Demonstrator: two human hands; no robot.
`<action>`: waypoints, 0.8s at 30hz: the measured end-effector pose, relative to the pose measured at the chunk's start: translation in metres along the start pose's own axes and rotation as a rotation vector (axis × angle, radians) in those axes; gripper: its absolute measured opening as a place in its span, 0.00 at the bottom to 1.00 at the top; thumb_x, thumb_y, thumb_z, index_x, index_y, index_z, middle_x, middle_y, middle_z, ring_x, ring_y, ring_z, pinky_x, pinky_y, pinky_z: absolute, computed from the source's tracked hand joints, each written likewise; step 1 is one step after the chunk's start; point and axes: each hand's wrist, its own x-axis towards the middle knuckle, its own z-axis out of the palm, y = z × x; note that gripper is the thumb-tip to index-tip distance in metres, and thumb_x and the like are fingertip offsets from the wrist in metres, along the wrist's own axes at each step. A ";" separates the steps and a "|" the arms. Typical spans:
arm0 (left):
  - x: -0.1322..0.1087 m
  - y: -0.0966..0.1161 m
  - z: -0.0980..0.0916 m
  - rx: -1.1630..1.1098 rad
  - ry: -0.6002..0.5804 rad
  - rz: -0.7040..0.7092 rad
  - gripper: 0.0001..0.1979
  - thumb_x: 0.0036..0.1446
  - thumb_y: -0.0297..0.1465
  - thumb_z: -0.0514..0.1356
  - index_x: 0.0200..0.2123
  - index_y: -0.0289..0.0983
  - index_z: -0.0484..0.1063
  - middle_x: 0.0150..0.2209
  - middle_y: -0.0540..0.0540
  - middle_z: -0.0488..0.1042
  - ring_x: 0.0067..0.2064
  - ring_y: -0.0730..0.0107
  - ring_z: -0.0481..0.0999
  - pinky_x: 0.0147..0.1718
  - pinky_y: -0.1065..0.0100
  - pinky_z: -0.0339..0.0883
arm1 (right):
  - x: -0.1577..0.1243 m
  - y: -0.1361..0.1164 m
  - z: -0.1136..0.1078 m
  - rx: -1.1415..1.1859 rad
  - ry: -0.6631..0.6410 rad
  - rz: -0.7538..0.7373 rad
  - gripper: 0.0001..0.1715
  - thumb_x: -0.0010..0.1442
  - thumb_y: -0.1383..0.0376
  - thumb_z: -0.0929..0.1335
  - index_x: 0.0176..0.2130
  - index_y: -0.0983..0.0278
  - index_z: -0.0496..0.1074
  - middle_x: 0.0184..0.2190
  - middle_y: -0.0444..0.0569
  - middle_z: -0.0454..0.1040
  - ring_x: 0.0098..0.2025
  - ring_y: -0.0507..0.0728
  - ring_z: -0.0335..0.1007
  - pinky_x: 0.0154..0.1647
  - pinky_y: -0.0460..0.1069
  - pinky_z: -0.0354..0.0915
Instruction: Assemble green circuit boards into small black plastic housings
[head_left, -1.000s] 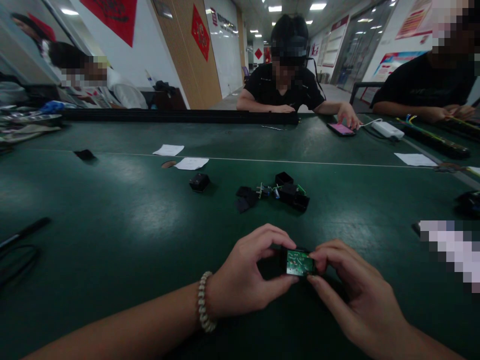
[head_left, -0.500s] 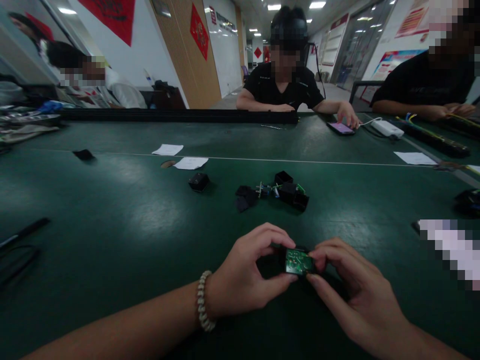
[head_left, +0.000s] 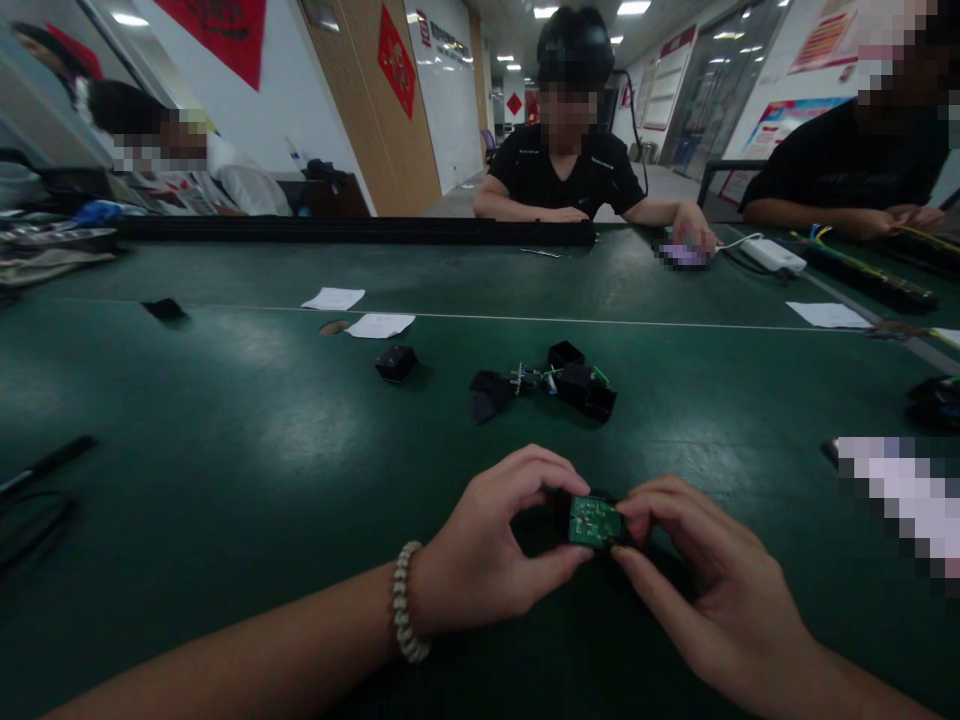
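Observation:
A small green circuit board [head_left: 595, 521] faces up between my two hands, set in or against a small black plastic case [head_left: 562, 514]. My left hand [head_left: 517, 535], with a beaded bracelet at the wrist, pinches the case, thumb below and fingers above. At the right edge, the thumb and fingertips of my right hand [head_left: 694, 560] close on the circuit board. My fingers hide part of the case, so how deep the board sits in it I cannot tell. Beyond my hands lies a cluster of black case parts [head_left: 576, 382] with small electronic pieces.
A closed-looking black box [head_left: 396, 364] stands on the green table [head_left: 225, 420]. Paper slips [head_left: 381, 326] lie farther back. A cable [head_left: 45, 520] is at left, and a blurred-out phone-like slab [head_left: 900, 500] at right. Across the table sits a person [head_left: 562, 170]; others sit at the sides.
The circuit board has tilted slightly, and the glare on it has faded. Both hands keep nearly the same place and grip.

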 end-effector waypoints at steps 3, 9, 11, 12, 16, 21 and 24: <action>0.001 0.000 0.000 0.016 0.011 0.014 0.20 0.54 0.22 0.70 0.50 0.35 0.75 0.49 0.41 0.75 0.49 0.62 0.80 0.46 0.62 0.81 | 0.000 0.000 0.000 0.001 -0.014 -0.001 0.11 0.64 0.74 0.69 0.45 0.61 0.73 0.38 0.48 0.73 0.38 0.56 0.74 0.35 0.51 0.74; 0.001 -0.001 0.000 0.013 0.008 0.020 0.19 0.54 0.22 0.70 0.49 0.36 0.75 0.49 0.41 0.75 0.50 0.61 0.80 0.47 0.61 0.81 | 0.000 0.000 0.000 0.001 0.000 -0.013 0.11 0.64 0.75 0.69 0.45 0.62 0.73 0.37 0.48 0.73 0.38 0.56 0.74 0.35 0.51 0.74; 0.001 -0.001 0.000 0.010 0.003 0.016 0.19 0.54 0.22 0.70 0.50 0.36 0.75 0.49 0.40 0.75 0.50 0.61 0.80 0.47 0.61 0.81 | 0.000 -0.001 0.000 -0.003 0.002 -0.013 0.11 0.64 0.74 0.69 0.45 0.62 0.73 0.37 0.49 0.73 0.38 0.57 0.74 0.35 0.52 0.74; 0.001 -0.001 0.000 0.010 0.002 0.015 0.20 0.54 0.22 0.70 0.50 0.36 0.75 0.49 0.40 0.75 0.50 0.61 0.80 0.47 0.61 0.81 | 0.000 -0.001 0.000 -0.005 0.000 -0.009 0.11 0.64 0.74 0.69 0.46 0.62 0.73 0.37 0.49 0.73 0.38 0.57 0.74 0.35 0.52 0.74; 0.001 -0.001 -0.001 0.026 0.009 0.021 0.20 0.54 0.22 0.70 0.50 0.36 0.75 0.49 0.40 0.76 0.50 0.60 0.80 0.47 0.60 0.81 | 0.000 0.000 0.000 -0.003 0.002 -0.002 0.11 0.64 0.74 0.69 0.46 0.62 0.73 0.37 0.49 0.73 0.38 0.57 0.74 0.35 0.53 0.74; 0.001 0.000 0.000 0.031 0.008 0.015 0.20 0.54 0.23 0.70 0.50 0.37 0.75 0.49 0.40 0.76 0.49 0.61 0.80 0.46 0.61 0.81 | -0.001 0.000 0.000 -0.009 -0.001 -0.002 0.12 0.64 0.74 0.69 0.46 0.62 0.73 0.37 0.50 0.73 0.38 0.57 0.74 0.35 0.53 0.74; 0.001 0.001 0.000 0.032 0.018 0.014 0.20 0.54 0.23 0.70 0.50 0.37 0.76 0.49 0.40 0.76 0.49 0.60 0.80 0.46 0.61 0.81 | -0.001 -0.001 0.000 -0.020 0.000 -0.008 0.12 0.64 0.74 0.69 0.46 0.62 0.73 0.37 0.49 0.73 0.37 0.57 0.74 0.34 0.52 0.74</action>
